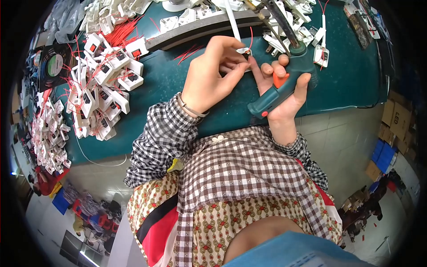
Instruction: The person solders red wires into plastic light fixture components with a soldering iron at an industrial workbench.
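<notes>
My left hand [207, 75] pinches a small white plastic housing [243, 51] between thumb and fingertips. A thin red wire [251, 36] stands up from the housing, and part of it is hidden behind my fingers. In my right hand [287, 107] is a dark green soldering gun [268, 101] with an orange trigger [280, 80], its grip lying across my palm. The gun's dark metal nozzle points away toward the far side of the table. My right index finger reaches over to the housing and appears to touch it.
White housings with red wires [106, 75] pile up at the left of the green table [169, 89]. Loose red wires [189, 53] lie beyond my left hand. A dark curved bar [200, 29] crosses behind. Another wired housing [321, 55] sits right of the gun; cartons [400, 118] stand farther right.
</notes>
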Demonstrator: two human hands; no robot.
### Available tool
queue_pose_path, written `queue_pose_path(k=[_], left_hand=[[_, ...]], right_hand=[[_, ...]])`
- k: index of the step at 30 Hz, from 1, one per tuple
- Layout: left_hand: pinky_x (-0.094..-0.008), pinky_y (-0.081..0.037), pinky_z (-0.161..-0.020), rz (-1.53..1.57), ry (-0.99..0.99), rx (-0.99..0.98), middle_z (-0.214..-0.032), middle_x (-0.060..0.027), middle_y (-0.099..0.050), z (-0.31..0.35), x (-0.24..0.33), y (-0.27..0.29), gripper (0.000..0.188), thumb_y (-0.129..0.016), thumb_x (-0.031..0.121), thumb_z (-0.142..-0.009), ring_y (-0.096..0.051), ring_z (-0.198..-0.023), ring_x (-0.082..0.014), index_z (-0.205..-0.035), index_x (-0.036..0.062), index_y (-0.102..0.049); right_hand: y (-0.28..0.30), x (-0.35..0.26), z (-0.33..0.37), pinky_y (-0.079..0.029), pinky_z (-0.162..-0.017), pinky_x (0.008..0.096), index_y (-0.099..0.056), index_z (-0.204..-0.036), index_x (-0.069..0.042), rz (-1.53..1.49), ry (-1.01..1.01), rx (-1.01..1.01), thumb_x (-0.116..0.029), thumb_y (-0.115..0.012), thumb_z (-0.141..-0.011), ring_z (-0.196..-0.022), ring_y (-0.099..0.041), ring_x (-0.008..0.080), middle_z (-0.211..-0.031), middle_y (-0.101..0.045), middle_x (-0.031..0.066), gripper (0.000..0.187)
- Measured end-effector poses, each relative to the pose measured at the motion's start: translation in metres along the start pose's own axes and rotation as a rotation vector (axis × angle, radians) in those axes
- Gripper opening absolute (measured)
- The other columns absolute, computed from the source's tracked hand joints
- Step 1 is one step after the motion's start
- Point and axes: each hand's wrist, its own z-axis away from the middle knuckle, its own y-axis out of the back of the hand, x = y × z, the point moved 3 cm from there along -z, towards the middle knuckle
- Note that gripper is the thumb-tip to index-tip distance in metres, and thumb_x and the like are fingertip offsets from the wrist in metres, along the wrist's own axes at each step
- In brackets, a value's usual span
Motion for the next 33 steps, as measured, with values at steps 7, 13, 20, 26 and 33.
queue_pose_path(k=[7, 13, 20, 26, 33], left_hand=[[-0.0219, -0.049, -0.058, -0.063, 0.034, 0.04, -0.08, -0.007, -0.059, 0.0, 0.001, 0.001, 0.014, -0.062, 0.0, -0.076, -0.061, -0.067, -0.0133, -0.09, 0.0007, -0.063], [-0.0239, -0.047, -0.057, -0.104, -0.034, 0.064, -0.079, -0.0068, -0.057, 0.003, 0.002, 0.0, 0.013, -0.063, -0.001, -0.076, -0.059, -0.064, -0.0135, -0.089, 0.0014, -0.063], [-0.0266, -0.047, -0.058, -0.136, -0.036, 0.057, -0.081, -0.008, -0.056, 0.002, -0.003, 0.004, 0.013, -0.066, 0.0, -0.073, -0.058, -0.067, -0.0177, -0.086, 0.0025, -0.061], [-0.0291, -0.046, -0.064, -0.269, -0.146, 0.015, -0.082, -0.0063, -0.052, -0.009, 0.001, 0.016, 0.015, -0.067, 0.0, -0.069, -0.054, -0.075, -0.0206, -0.083, 0.0052, -0.063], [-0.0298, -0.046, -0.067, -0.216, -0.258, -0.09, -0.087, -0.0055, -0.051, -0.02, -0.008, 0.023, 0.013, -0.067, 0.0, -0.064, -0.054, -0.078, -0.0199, -0.076, 0.0043, -0.063]], right_hand=[[-0.002, -0.001, 0.004, -0.023, -0.108, 0.0511, -0.05, -0.108, 0.0, 0.057, 0.024, -0.046, -0.051, -0.056, -0.082, -0.096, -0.055, 0.0206, -0.082, -0.058, 0.0049, 0.057], [-0.002, -0.001, 0.004, -0.023, -0.108, 0.0515, -0.05, -0.108, -0.001, 0.073, 0.019, -0.01, -0.052, -0.058, -0.081, -0.095, -0.055, 0.0201, -0.082, -0.058, 0.0046, 0.058], [-0.002, -0.001, 0.004, -0.023, -0.108, 0.0518, -0.051, -0.106, -0.002, 0.085, 0.016, -0.004, -0.053, -0.059, -0.079, -0.094, -0.056, 0.0199, -0.079, -0.058, 0.0038, 0.058], [-0.001, -0.004, 0.004, -0.023, -0.108, 0.0521, -0.052, -0.106, -0.002, 0.09, 0.018, -0.023, -0.054, -0.059, -0.079, -0.093, -0.056, 0.0201, -0.08, -0.057, 0.0037, 0.058], [-0.014, -0.024, 0.009, -0.025, -0.107, 0.0516, -0.048, -0.108, -0.006, 0.166, 0.005, -0.103, -0.05, -0.063, -0.078, -0.094, -0.051, 0.0193, -0.085, -0.055, -0.0008, 0.055]])
